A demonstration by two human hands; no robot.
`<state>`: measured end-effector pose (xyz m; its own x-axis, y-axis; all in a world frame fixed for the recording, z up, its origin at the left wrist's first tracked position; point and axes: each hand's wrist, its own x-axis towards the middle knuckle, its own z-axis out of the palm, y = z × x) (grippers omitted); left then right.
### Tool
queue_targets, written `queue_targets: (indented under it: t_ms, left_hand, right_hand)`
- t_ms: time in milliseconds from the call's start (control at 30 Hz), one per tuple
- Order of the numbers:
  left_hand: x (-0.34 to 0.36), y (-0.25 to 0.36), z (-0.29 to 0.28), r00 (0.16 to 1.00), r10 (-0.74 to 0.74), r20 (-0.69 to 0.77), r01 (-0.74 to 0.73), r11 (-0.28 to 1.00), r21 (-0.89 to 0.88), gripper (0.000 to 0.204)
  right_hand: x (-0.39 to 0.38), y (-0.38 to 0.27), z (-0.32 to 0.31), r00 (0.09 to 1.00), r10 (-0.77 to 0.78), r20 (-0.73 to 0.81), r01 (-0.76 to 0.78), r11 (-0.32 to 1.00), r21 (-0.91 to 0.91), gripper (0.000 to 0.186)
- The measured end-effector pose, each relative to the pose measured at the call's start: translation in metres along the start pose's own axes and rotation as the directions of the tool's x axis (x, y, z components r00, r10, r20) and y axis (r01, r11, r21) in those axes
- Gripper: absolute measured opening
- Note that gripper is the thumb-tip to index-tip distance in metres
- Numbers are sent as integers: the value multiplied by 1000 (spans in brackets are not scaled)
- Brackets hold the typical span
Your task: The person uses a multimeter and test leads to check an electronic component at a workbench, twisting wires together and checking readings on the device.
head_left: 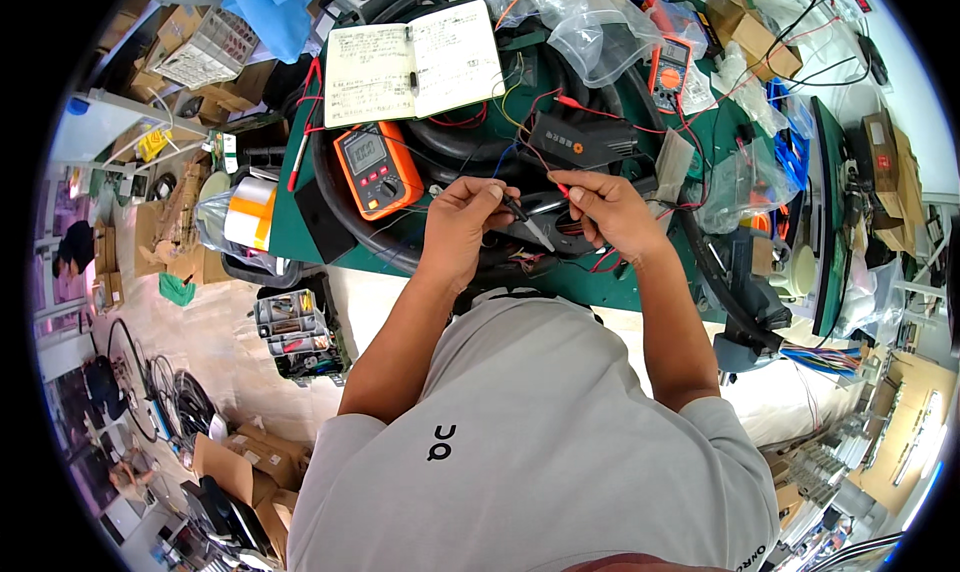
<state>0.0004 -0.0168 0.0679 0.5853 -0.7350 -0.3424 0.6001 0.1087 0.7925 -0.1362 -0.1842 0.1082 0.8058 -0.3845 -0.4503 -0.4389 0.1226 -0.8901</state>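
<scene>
Far left of my left hand, along the edge of the green counter [290, 234], lies a red stick-shaped probe [293, 177]. Nearer, just left of that hand, the orange meter [378, 169] sits tilted with its display lit; I would turn only my eyes to it, so my wrists stay steady. Beyond the hand lies the open notebook [455, 67], a dark pen [412, 79] along its fold.

My left hand [465, 222] is pinched narrow, thumb against forefinger, on a black probe [516, 209], which slants toward the gap between my hands. A light pinch well back from the metal should let me aim it best. Below that gap is a black fitting [572, 234] with wires about it; I cannot tell whether either tip touches anything. Just beyond the gap rests a black box [580, 140] with an orange mark.

My right hand [610, 212] is also closed narrow, holding a red probe [562, 189] by thumb and fingers. The two tips are best held apart, each pressed squarely and evenly, with slack in the leads. Farther out past this hand stands a second orange meter [668, 72].
</scene>
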Motion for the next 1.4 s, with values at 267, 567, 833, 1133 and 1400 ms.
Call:
queue_targets:
  t_ms: [267,567,833,1133,1400]
  left_hand:
    - [13,10,10,1000,17,-12,-19,988,-154,10]
    - [26,17,26,991,-49,124,53,998,-33,14]
    - [50,27,-32,995,44,-85,-12,938,347,20]
    - [88,39,-62,778,627,-25,-349,466,813,21]
    - [166,13,-16,997,69,-30,-18,600,800,24]
  right_hand:
    - [-12,17,13,975,-109,-193,92,991,-94,41]
    - [-27,25,27,971,-125,-204,54,945,-323,24]
    - [-51,43,14,923,-104,-369,98,995,-35,25]
    - [-57,59,19,888,-22,-458,51,997,51,27]
    - [-59,59,24,903,-29,-429,36,999,9,26]
